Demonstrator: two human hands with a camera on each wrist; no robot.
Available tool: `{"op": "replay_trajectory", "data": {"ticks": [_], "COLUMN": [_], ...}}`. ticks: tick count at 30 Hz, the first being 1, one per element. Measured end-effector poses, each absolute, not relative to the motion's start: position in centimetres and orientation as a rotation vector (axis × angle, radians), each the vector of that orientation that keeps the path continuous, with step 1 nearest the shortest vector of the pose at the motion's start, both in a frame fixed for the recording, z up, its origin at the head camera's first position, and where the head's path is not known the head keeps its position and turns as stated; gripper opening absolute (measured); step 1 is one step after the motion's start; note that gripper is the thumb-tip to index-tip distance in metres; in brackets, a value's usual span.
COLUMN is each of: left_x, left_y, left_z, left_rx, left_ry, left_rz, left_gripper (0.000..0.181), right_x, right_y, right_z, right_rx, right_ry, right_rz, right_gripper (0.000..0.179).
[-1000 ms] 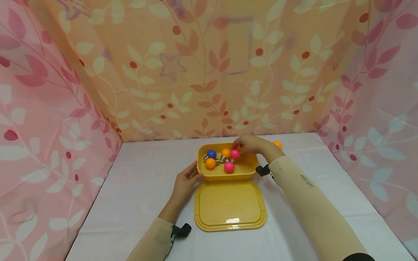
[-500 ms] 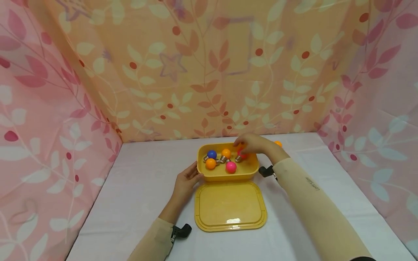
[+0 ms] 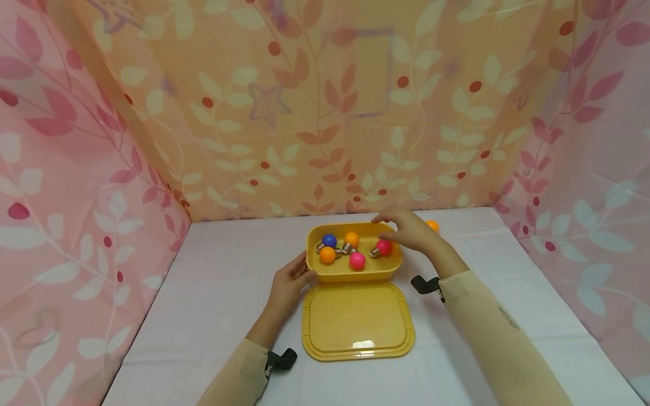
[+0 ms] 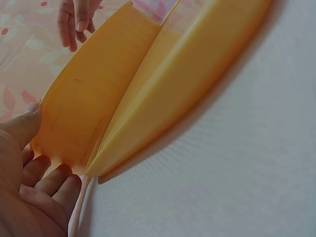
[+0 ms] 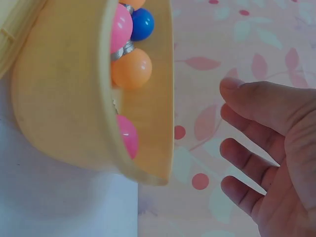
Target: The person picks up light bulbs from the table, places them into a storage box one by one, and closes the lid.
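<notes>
A yellow plastic box [image 3: 354, 276] stands on the table with several small coloured light bulbs inside. Among them are a blue bulb [image 3: 329, 240], an orange bulb [image 3: 327, 255], and a pink bulb [image 3: 357, 260], all with silver screw bases. Apart from these, another pink bulb [image 3: 384, 247] lies at the box's right end. My left hand [image 3: 290, 281] grips the left end of the box, its thumb at the rim [image 4: 44, 96] and fingers around the wall. Over the right end, my right hand [image 3: 408, 228] is held with fingers spread and nothing between them.
The box's yellow lid [image 3: 358, 320] lies flat on the white table [image 3: 218, 293], just in front of the box. An orange bulb [image 3: 432, 225] is on the table behind my right wrist. Patterned cloth walls [image 3: 325, 113] enclose the back and sides.
My right hand moved the pink bulb to the box's right end, let go of it, and drew up and to the right. The left hand stayed on the box.
</notes>
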State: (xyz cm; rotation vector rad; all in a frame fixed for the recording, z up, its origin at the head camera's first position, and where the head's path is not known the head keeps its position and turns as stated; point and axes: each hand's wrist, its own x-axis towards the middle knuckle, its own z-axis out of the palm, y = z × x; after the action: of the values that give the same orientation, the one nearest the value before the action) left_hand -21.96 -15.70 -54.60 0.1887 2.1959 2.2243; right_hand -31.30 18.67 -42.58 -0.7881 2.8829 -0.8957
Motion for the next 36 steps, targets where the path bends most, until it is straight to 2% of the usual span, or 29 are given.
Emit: {"op": "replay_trajectory", "data": {"ticks": [18,36], "left_x": [-22.0,-21.9], "left_y": [-15.8,-15.8], "left_z": [-54.7,-54.8], "left_rx": [0.200,0.219], "left_ry": [2.226,2.210], "left_rz": [2.203,2.213], "left_gripper": [0.063,0.064], "right_x": [-29.1,-30.8], "right_y": [22.4,27.6], "right_z": [-45.6,-47.3], "right_rx": [-0.580,-0.351], "right_ry": [3.064,3.127], "right_rz": [-1.102,-1.221], "right_gripper": [0.037,0.045]}}
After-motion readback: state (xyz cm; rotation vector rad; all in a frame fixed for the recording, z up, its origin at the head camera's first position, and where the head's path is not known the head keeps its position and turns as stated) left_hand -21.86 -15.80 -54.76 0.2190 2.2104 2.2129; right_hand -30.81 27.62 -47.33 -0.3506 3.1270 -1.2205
